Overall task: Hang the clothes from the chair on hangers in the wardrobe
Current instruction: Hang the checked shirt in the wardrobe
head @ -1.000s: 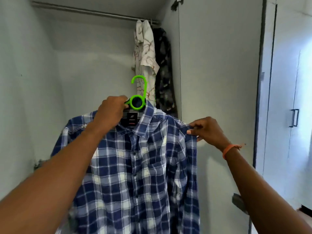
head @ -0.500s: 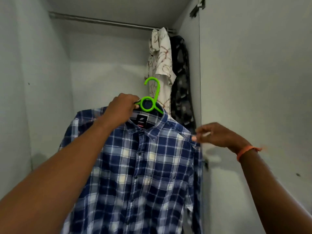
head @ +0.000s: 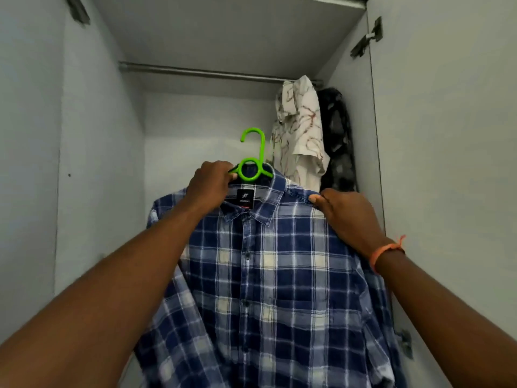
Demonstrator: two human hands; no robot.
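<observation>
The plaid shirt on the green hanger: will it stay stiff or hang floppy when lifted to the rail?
Probably floppy: the plaid shirt drapes in soft folds below the green hanger. It looks light, since the left hand carries it by the hanger. It may slide off; the right hand pinches its shoulder.

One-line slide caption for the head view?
Left hand grips green hanger; right hand pinches plaid shirt below rail.

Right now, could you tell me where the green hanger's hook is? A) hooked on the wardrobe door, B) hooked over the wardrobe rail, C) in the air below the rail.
C: the green hanger is held up by the left hand, its hook clearly below the rail.
</observation>
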